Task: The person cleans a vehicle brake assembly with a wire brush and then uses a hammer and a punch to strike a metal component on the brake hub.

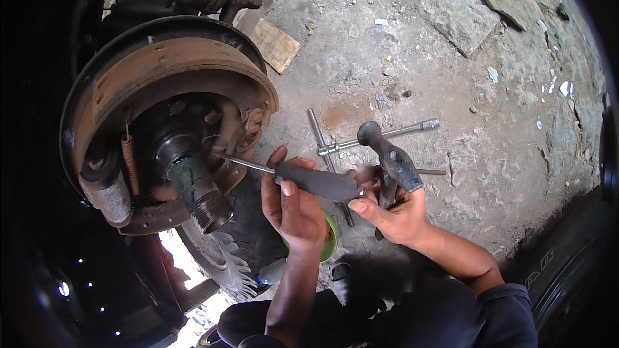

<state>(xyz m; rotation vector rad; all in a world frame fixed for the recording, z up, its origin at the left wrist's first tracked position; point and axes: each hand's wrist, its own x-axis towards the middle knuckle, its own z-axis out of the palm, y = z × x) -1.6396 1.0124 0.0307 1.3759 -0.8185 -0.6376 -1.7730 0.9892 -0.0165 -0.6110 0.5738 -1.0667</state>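
In my left hand [293, 209] is a screwdriver [316, 182] with a thick dark handle, gripped between fingers and thumb. Its thin metal shaft points left into the brake assembly, and the tip is close to the hub [177, 148]; whether it touches cannot be told. My right hand [401, 216] is closed around a ball-peen hammer [392, 160], head up, and its thumb lies by the butt of the screwdriver handle. Around the hub curves a rusty brake shoe [171, 55]. An orange-brown coil spring [129, 162] stretches along its left side, and a threaded axle end [209, 209] sticks out toward me.
A chrome wrench with crossing bars [403, 133] lies on the dirt floor beyond my hands. A green bowl [330, 238] is partly behind my left wrist. A wooden board [276, 45] and stone slabs [451, 16] lie farther off. A toothed tyre [222, 261] sits below the hub.
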